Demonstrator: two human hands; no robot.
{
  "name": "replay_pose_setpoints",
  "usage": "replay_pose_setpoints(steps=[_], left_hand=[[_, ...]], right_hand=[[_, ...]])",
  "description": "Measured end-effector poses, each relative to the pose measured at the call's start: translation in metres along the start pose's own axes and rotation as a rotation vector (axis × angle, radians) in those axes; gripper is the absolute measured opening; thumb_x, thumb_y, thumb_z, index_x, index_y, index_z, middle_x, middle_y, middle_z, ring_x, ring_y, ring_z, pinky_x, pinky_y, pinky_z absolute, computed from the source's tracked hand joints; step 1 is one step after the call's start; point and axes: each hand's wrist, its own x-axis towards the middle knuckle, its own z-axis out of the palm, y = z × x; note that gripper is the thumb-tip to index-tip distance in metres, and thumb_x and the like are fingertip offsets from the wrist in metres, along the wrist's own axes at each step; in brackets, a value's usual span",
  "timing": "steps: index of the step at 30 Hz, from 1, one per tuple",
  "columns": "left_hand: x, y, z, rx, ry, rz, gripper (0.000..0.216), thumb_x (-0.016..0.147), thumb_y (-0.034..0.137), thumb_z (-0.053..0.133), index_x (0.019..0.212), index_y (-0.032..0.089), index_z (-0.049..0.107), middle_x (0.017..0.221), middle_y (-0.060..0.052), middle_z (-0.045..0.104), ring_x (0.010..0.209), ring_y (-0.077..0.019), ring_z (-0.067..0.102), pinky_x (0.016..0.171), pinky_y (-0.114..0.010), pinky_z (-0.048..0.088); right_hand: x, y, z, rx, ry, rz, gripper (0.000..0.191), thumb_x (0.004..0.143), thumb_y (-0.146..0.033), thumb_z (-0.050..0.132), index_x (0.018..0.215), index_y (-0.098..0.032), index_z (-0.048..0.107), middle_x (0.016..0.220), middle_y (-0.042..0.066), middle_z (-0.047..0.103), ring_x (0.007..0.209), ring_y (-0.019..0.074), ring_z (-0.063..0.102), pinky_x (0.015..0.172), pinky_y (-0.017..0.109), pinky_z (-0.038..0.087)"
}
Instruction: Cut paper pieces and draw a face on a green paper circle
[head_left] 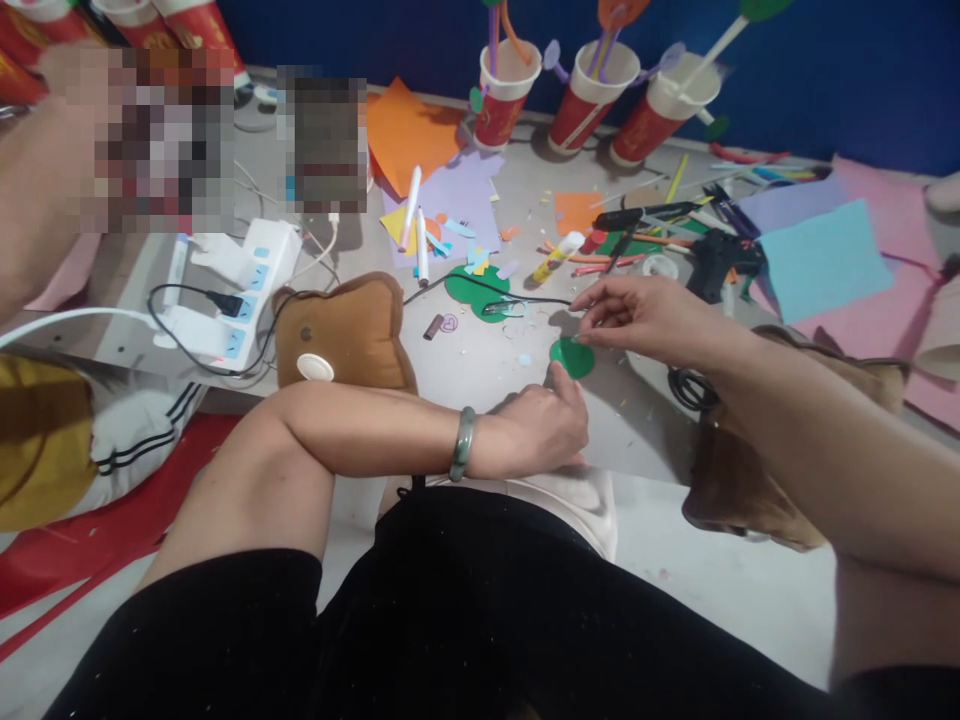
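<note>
For a little green paper piece (571,358) like this one, lying on the table (480,365) just in from the near edge, I'd keep one fingertip planted and work round the rim slowly. The left hand (536,425) is curled with its index finger out to the piece's lower side; can't tell if it's gripping or just pressing. The right hand (622,315) has its fingertips bunched narrow by the upper side, and whether anything's pinched there I can't make out. Watch the black cord (517,297) passing close to those fingers, it could snag. A glue gun (724,262) lies toward the right end, and three red paper cups (576,118) line the far edge against a blue wall (405,40). Toward the left end there's a white power strip (279,252) near the front edge, plus another person's arm (34,205). Pale floor (660,560) below.
</note>
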Motion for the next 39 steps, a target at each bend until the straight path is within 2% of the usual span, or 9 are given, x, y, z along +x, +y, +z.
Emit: replay_pose_setpoints(steps=[8, 15, 17, 21, 25, 32, 39], left_hand=[[-0.002, -0.002, -0.003, -0.024, 0.004, 0.015, 0.086, 0.109, 0.056, 0.056, 0.159, -0.014, 0.048, 0.151, -0.053, 0.050, 0.087, -0.0333, 0.078, 0.062, -0.034, 0.050], [-0.001, -0.002, -0.004, -0.004, -0.018, 0.022, 0.088, 0.110, 0.057, 0.055, 0.160, -0.014, 0.046, 0.153, -0.053, 0.049, 0.099, -0.0373, 0.080, 0.062, -0.034, 0.051], [-0.002, -0.002, -0.005, -0.005, -0.015, 0.028, 0.088, 0.110, 0.056, 0.055, 0.160, -0.016, 0.045, 0.153, -0.053, 0.049, 0.097, -0.0370, 0.080, 0.062, -0.034, 0.051], [-0.002, -0.002, -0.005, -0.020, -0.035, 0.032, 0.087, 0.111, 0.055, 0.054, 0.160, -0.015, 0.045, 0.154, -0.053, 0.047, 0.092, -0.0341, 0.080, 0.061, -0.033, 0.050], [0.000, -0.001, -0.001, -0.028, -0.018, 0.021, 0.088, 0.110, 0.055, 0.054, 0.160, -0.017, 0.044, 0.154, -0.054, 0.046, 0.089, -0.0333, 0.079, 0.060, -0.033, 0.047], [-0.001, -0.002, -0.003, -0.025, -0.039, 0.035, 0.086, 0.111, 0.053, 0.054, 0.160, -0.016, 0.044, 0.154, -0.054, 0.046, 0.092, -0.0351, 0.080, 0.061, -0.033, 0.044], [-0.002, -0.003, -0.005, -0.014, -0.022, 0.031, 0.088, 0.110, 0.055, 0.054, 0.159, -0.017, 0.044, 0.151, -0.055, 0.049, 0.093, -0.0376, 0.080, 0.058, -0.032, 0.042]], right_hand=[[0.002, 0.002, 0.003, -0.008, -0.044, 0.026, 0.045, 0.072, -0.051, 0.086, 0.105, -0.026, 0.071, 0.080, 0.003, 0.078, 0.071, 0.0222, 0.074, 0.064, 0.038, 0.062], [0.007, 0.003, 0.013, -0.086, -0.055, 0.037, 0.040, 0.076, -0.049, 0.085, 0.106, -0.027, 0.070, 0.081, 0.003, 0.079, 0.080, 0.0256, 0.078, 0.073, 0.043, 0.067], [0.009, 0.003, 0.014, -0.106, -0.055, 0.044, 0.040, 0.076, -0.049, 0.085, 0.106, -0.028, 0.069, 0.082, 0.002, 0.080, 0.083, 0.0269, 0.079, 0.076, 0.045, 0.068], [0.013, 0.006, 0.013, -0.106, -0.060, 0.036, 0.041, 0.072, -0.044, 0.087, 0.104, -0.028, 0.067, 0.082, 0.002, 0.081, 0.082, 0.0278, 0.079, 0.073, 0.045, 0.067], [0.015, 0.009, 0.012, -0.118, -0.065, 0.037, 0.039, 0.074, -0.044, 0.085, 0.102, -0.029, 0.063, 0.080, 0.000, 0.080, 0.080, 0.0271, 0.078, 0.071, 0.043, 0.065], [0.017, 0.007, 0.014, -0.156, -0.058, 0.055, 0.037, 0.070, -0.030, 0.084, 0.099, -0.027, 0.062, 0.079, 0.001, 0.080, 0.078, 0.0254, 0.076, 0.073, 0.041, 0.062], [0.014, 0.002, 0.016, -0.150, -0.039, 0.057, 0.038, 0.071, -0.039, 0.088, 0.100, -0.028, 0.065, 0.079, 0.001, 0.079, 0.072, 0.0243, 0.074, 0.066, 0.040, 0.060]])
